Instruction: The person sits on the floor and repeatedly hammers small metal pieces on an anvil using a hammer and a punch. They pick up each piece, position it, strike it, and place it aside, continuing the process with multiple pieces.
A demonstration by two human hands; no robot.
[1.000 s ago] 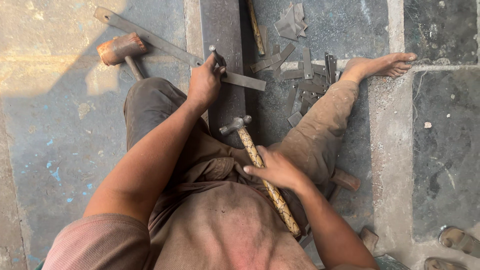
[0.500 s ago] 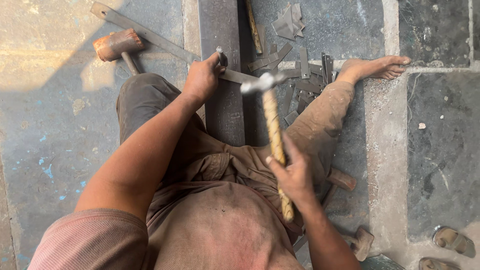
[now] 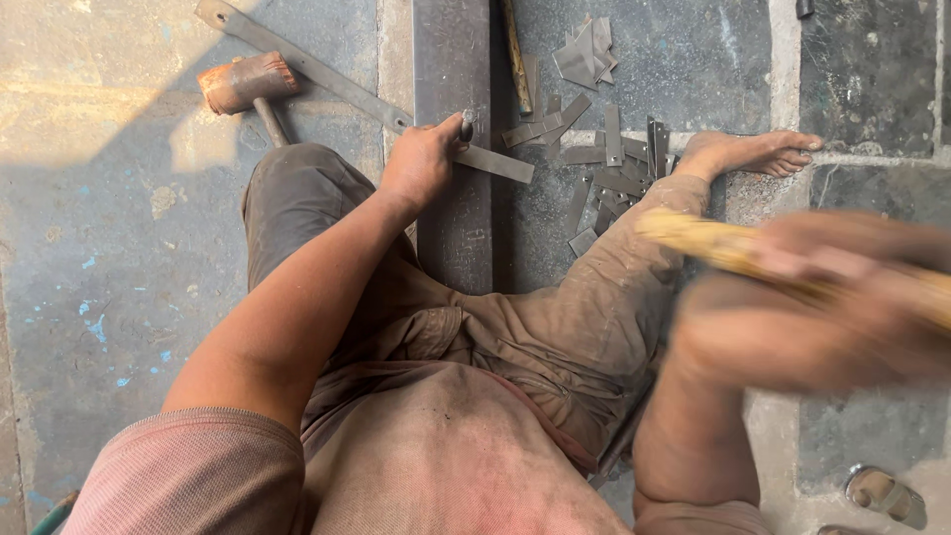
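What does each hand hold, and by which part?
The left hand pins a flat metal strip by its near end, against the steel bar. The right hand, blurred, grips a wooden handle.

So the right hand (image 3: 822, 317) swung the hammer handle (image 3: 733, 248) way up and out to the right, close to the camera and blurred now; its head, which was above those fingers before, is out of frame.

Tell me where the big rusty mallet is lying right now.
In the head view the rusty mallet lies on the floor at upper left, beside the long metal strip, just beyond the person's bent knee and left of the left hand.
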